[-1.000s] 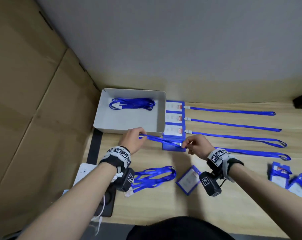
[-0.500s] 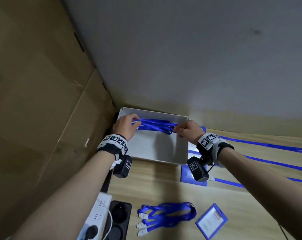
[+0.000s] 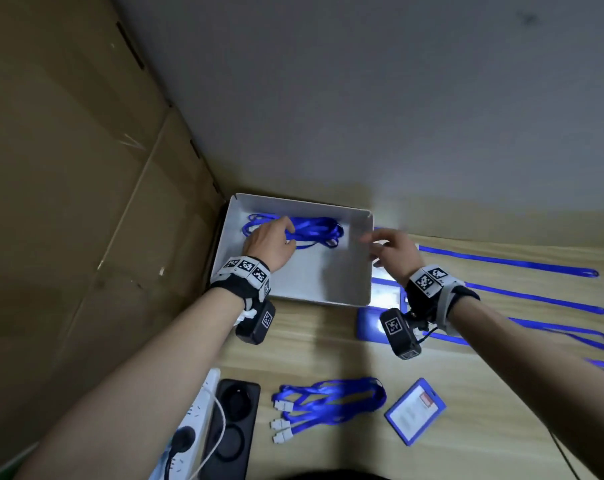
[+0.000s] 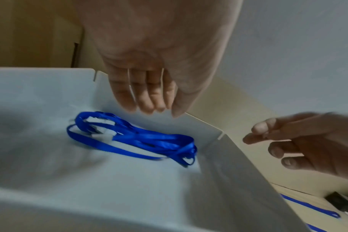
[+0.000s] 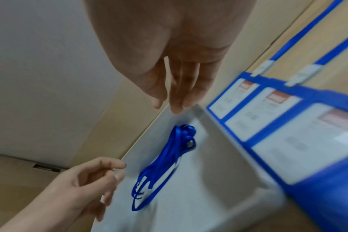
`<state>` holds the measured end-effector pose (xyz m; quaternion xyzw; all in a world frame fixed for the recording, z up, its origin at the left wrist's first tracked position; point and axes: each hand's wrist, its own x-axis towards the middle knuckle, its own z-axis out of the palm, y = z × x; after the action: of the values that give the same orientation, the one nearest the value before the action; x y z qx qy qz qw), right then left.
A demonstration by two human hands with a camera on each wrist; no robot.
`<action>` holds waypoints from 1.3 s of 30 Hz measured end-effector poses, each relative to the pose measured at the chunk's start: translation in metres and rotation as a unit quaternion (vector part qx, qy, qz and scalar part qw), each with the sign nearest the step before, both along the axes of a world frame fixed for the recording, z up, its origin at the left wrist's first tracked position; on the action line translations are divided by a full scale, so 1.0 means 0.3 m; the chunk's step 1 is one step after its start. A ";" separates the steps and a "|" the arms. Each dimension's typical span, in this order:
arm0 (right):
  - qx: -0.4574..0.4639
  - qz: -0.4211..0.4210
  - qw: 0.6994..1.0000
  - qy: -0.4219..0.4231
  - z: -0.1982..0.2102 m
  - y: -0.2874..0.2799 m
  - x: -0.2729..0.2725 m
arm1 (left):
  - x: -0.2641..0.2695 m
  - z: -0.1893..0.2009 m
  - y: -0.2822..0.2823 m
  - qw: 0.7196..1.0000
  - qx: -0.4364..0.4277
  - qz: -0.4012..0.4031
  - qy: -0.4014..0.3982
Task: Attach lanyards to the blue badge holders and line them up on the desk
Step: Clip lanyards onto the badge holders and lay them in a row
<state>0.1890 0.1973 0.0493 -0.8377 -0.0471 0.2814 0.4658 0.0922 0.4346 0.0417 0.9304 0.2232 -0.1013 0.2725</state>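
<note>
A bundle of blue lanyards (image 3: 314, 230) (image 4: 133, 138) (image 5: 165, 163) lies inside a white box (image 3: 362, 268). My left hand (image 3: 286, 230) (image 4: 149, 108) hovers over the bundle's left end with straight fingers, holding nothing. My right hand (image 3: 373, 244) (image 5: 169, 105) is at the box's right wall, fingers relaxed and empty. Right of the box, blue badge holders (image 3: 383, 296) (image 5: 288, 125) lie in a column, and their lanyards (image 3: 501, 261) stretch rightward. A loose badge holder (image 3: 414, 410) and several loose lanyards (image 3: 328, 400) lie on the near desk.
Cardboard panels (image 3: 85, 168) close off the left side and a grey wall (image 3: 362, 98) stands behind the desk. A white power strip (image 3: 196, 410) and a black tray (image 3: 234, 420) sit at the near left edge.
Both hands carried a lanyard from above the badge holders into the white box and let it go. The right hand has since drawn back to the box's right wall.
</note>
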 end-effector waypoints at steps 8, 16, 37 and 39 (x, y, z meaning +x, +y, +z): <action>-0.024 -0.001 0.999 0.026 -0.016 -0.296 -0.245 | -0.136 0.052 -0.272 0.999 -0.020 -0.038 -0.001; -0.059 0.105 0.989 0.084 -0.126 -0.332 -0.497 | -0.443 0.031 -0.397 0.994 -0.064 -0.060 0.069; -0.122 0.219 0.964 0.091 -0.128 -0.210 -0.761 | -0.848 -0.253 -0.381 0.989 0.010 -0.118 0.087; -0.124 0.213 0.965 0.087 -0.123 -0.220 -0.761 | -0.840 -0.249 -0.382 0.988 0.009 -0.122 0.093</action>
<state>-0.0394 0.1314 0.0124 -0.8320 -0.1488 0.4493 0.2896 -0.1599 0.3199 -0.0330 0.9394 0.1338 -0.2181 0.2283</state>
